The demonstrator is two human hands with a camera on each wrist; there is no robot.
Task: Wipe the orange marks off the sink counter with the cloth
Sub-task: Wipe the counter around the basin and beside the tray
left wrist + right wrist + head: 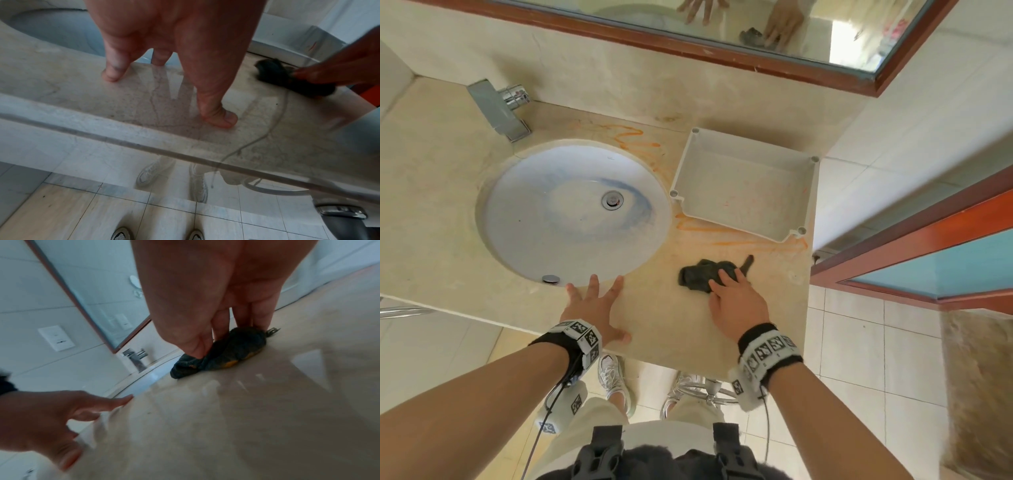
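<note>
The fingers (242,318) of the right hand (736,301) come down on the dark cloth (702,275), thumb at its near-left edge and the other fingertips on its far part, so the crumpled cloth is pinched and pressed against the table (654,308). In the right wrist view the hand stands steeply over the cloth, and orange stains show on the cloth's underside folds. The right forearm reaches in from the lower right, the wrist wearing a black band with printed markers.

The left hand (595,308) lies spread on the table, fingers straight and apart, the fingertips at the near rim of the sink (524,253) and the thumb stretched out to the right; it holds nothing.

The cloth sits on the table to the right of the sink, just in front of the orange marks (739,236). These zigzag lines run along the near edge of a white tray (794,233); more orange lines lie between the sink's far rim and the tray's left corner, near the faucet (500,109).
</note>
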